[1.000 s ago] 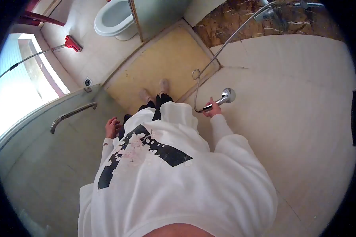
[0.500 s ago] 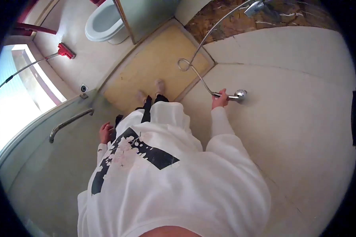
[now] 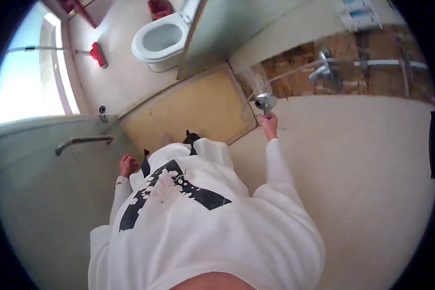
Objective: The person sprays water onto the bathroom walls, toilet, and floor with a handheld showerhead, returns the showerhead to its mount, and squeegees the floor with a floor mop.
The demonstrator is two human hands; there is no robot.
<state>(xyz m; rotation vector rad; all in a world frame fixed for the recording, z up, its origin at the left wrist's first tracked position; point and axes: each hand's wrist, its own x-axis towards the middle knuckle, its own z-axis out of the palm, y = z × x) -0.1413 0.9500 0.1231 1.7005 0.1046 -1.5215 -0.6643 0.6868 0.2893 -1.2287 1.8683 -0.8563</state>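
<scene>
So the big change from half a second ago: the shower (image 3: 268,100) is standing up from the right hand (image 3: 270,126) now, head at the top, where it was lying sideways over the pale wall (image 3: 343,169). It's sitting near the corner of the yellow floor (image 3: 183,108), with the brown band (image 3: 295,87) showing right behind. Right fingers are clamping around its handle. The hose (image 3: 295,70) is looking blurry and is stretching across the brown band toward the tap (image 3: 325,72); its loop is showing much fainter than before. The view is taking in more too: the bin (image 3: 159,8) and the whole toilet (image 3: 152,57) are showing, and the feet are mostly hiding behind the white top (image 3: 212,232).

Left hand (image 3: 128,166) is hanging by the body, near the smooth greenish glass (image 3: 53,203) with its bent metal bar (image 3: 84,141). Its fingers are looking bent, but I can't tell if they're touching each other.

Materials-wise, the band is looking like veined stone, and the top is wearing a black shape with pink blossoms. The shower is gleaming like chrome, round head, slim handle, and pale streaks are showing just above it.
</scene>
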